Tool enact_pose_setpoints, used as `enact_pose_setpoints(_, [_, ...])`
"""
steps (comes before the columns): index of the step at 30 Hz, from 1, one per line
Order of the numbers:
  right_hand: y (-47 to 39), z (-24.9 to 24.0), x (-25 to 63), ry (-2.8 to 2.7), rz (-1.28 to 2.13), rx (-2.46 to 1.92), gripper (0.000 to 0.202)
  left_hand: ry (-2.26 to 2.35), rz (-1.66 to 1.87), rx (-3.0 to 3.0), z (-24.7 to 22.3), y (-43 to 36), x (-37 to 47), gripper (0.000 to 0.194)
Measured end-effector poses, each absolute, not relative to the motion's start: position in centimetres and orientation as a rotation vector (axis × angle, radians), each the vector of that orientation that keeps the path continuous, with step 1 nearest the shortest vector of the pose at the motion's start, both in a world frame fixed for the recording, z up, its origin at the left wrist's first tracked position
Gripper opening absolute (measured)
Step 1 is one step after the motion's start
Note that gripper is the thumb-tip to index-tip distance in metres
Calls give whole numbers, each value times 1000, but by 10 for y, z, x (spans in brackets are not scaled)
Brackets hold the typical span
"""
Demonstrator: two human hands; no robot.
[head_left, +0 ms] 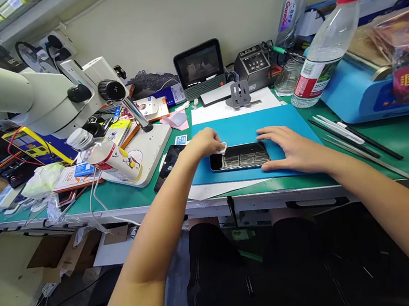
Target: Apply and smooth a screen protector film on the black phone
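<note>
A dark phone-like device (239, 157) lies lengthwise on the blue mat (258, 121), with light reflected on its glossy face. My left hand (206, 142) is closed, pinching a small white wad (222, 148) against the device's upper left corner. At the other end, my right hand (286, 149) is open, its thumb and fingers spread around the right edge; its thumb tip is beside the lower right corner. Another dark phone (169, 165) lies just left of the mat, partly behind my left forearm.
A white microscope (48, 96) and a bottle (110, 159) stand on the left. Behind the mat are a small screen (199, 64) and a dark box (254, 68). Tweezers and thin tools (365, 145), a red-capped bottle (325, 60) and a blue machine (356, 94) are on the right.
</note>
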State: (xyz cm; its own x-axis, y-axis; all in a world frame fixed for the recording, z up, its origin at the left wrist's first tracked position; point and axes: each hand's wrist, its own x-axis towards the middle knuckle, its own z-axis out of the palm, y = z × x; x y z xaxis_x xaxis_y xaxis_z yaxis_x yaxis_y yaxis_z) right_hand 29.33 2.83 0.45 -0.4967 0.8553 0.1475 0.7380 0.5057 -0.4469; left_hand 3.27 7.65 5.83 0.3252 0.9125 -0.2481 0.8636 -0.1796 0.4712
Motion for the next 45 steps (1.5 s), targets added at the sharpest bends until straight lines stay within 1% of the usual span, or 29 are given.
enact_pose_setpoints(3, [30, 2, 294, -2404, 460, -1324, 85, 1552, 125, 2069, 56, 77, 36, 23])
enact_pose_setpoints(10, [30, 0, 294, -2387, 440, -1288, 85, 1461, 102, 2124, 59, 73, 108, 9])
enact_pose_setpoints(13, [30, 0, 294, -2385, 455, -1317, 89, 1439, 94, 2154, 62, 71, 118, 8])
enact_pose_setpoints(16, [29, 0, 295, -2388, 441, -1330, 92, 1448, 104, 2159, 59, 73, 99, 9])
enact_pose_setpoints(20, [27, 3, 294, -2393, 440, -1340, 92, 1506, 125, 2142, 55, 76, 53, 17])
enact_pose_setpoints(28, [27, 5, 296, -2411, 479, -1333, 82, 1567, 167, 2144, 52, 58, 3, 23])
enact_pose_setpoints(39, [28, 2, 295, -2406, 467, -1301, 80, 1610, 197, 2169, 46, 10, -9, 21])
enact_pose_setpoints(45, [28, 1, 295, -2408, 442, -1279, 81, 1549, 158, 2214, 48, 13, 26, 18])
